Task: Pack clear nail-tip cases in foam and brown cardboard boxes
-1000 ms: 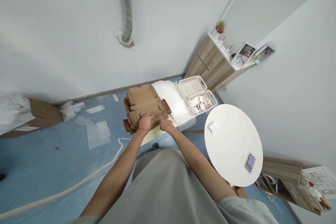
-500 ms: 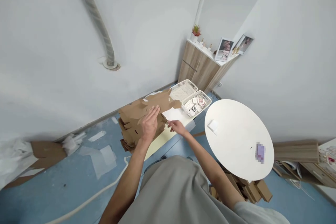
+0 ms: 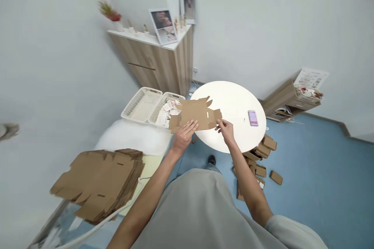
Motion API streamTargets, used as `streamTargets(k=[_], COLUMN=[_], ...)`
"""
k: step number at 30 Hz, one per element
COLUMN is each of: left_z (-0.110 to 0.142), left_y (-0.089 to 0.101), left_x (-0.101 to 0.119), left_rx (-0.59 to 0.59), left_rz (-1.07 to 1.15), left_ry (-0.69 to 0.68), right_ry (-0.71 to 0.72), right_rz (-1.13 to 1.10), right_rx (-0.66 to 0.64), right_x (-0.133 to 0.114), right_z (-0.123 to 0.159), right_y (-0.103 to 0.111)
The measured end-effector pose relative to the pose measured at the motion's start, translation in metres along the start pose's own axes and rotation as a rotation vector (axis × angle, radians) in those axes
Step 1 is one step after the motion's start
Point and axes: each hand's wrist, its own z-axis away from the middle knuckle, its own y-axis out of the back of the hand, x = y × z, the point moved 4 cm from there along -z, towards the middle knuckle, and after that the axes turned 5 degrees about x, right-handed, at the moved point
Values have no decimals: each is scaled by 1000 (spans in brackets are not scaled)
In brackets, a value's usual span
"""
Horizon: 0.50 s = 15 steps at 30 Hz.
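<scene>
A flat, unfolded cardboard box blank [image 3: 194, 111] spans the space between my hands, over the left part of a round white table [image 3: 216, 142] and the edge of a basket. My left hand [image 3: 183, 137] grips its near edge, with the fingers stretched together over the top; the thumb is hidden. At the right end, my right hand [image 3: 225, 129] pinches a small flap between thumb and fingers. To the lower left, a stack of similar box blanks [image 3: 96, 175] lies on a low, pale yellow surface [image 3: 152, 165].
Two white baskets [image 3: 142, 105] stand left of the table, the nearer holding printed packets [image 3: 168, 111]. A purple, blurred-out item [image 3: 253, 118] lies on the table. Folded cardboard boxes [image 3: 260, 169] sit on the floor at right. A wooden cabinet [image 3: 152, 62] stands behind; a pale hose [image 3: 102, 223] runs lower left.
My view has turned right. A box blank has come off the stack and moved over to the round table, with both hands on it. My right hand, previously beside the stack, now pinches its flap.
</scene>
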Motion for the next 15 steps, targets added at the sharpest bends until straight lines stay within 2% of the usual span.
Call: streamTargets(k=[4,8,10,12,15], left_z=[-27,-32,-29,-24,-16], left_y=[-98,-200,-245,-282,-321], left_x=[11,24,32,41,52], left_rx=[-187,-401,-527,-642,-763], left_rz=[89,146,162,171,185], left_ry=[-67,-66,-45,0,103], right_ry=[-56,-161,-217,-268,-342], right_rz=[-2,71,120,165,242], right_rx=[99,162,154,139,117], right_x=[55,113,140,166,202], right_z=[-28,-55,-65,-73,-83], right_y=[80,147,170,187,204])
